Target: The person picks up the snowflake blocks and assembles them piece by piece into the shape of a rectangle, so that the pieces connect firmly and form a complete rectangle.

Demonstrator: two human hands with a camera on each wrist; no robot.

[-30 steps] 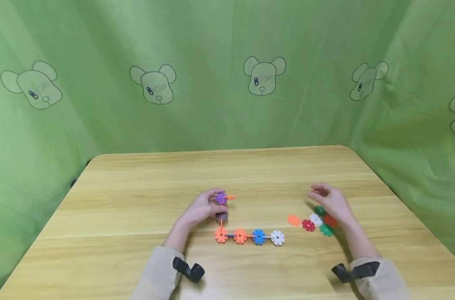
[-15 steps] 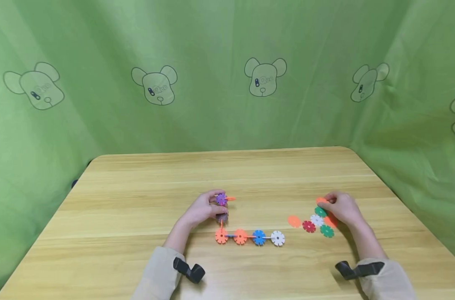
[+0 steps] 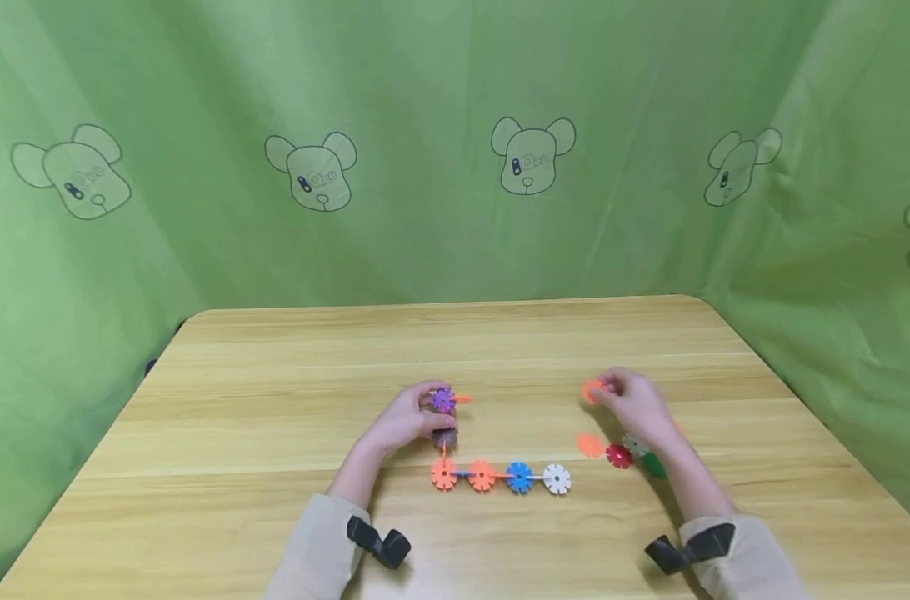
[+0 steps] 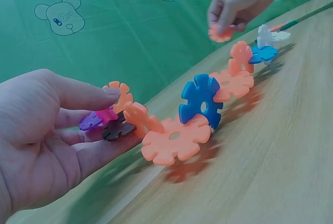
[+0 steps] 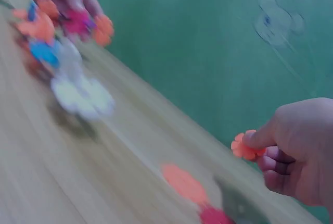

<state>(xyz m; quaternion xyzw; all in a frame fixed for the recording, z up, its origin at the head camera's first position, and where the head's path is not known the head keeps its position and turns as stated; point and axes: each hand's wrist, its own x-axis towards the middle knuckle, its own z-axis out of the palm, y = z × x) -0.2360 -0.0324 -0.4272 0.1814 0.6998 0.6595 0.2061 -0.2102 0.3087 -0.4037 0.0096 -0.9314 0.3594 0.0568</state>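
Observation:
In the head view, my left hand (image 3: 398, 421) grips one end of an L-shaped chain of slotted plastic discs, thumb and fingers around its purple disc (image 3: 443, 400) and dark brown disc (image 4: 118, 127). An orange disc (image 4: 120, 95) sticks out at that end. From the corner orange disc (image 3: 444, 475) the chain runs right through a blue disc (image 3: 519, 477) to a white disc (image 3: 557, 479). My right hand (image 3: 638, 410) pinches a loose orange disc (image 5: 244, 146) between thumb and fingers, raised over the table.
Loose discs lie on the wooden table (image 3: 312, 350) below the right forearm: an orange one (image 3: 591, 446), a red one (image 3: 619, 456), a white one (image 3: 636, 444) and a green one (image 3: 654, 466). The forearm partly covers this group. A green curtain (image 3: 425, 242) surrounds the table.
My right hand came down to the loose discs, picked up an orange disc and has carried it left. The left hand keeps its grip on the chain with almost no movement.

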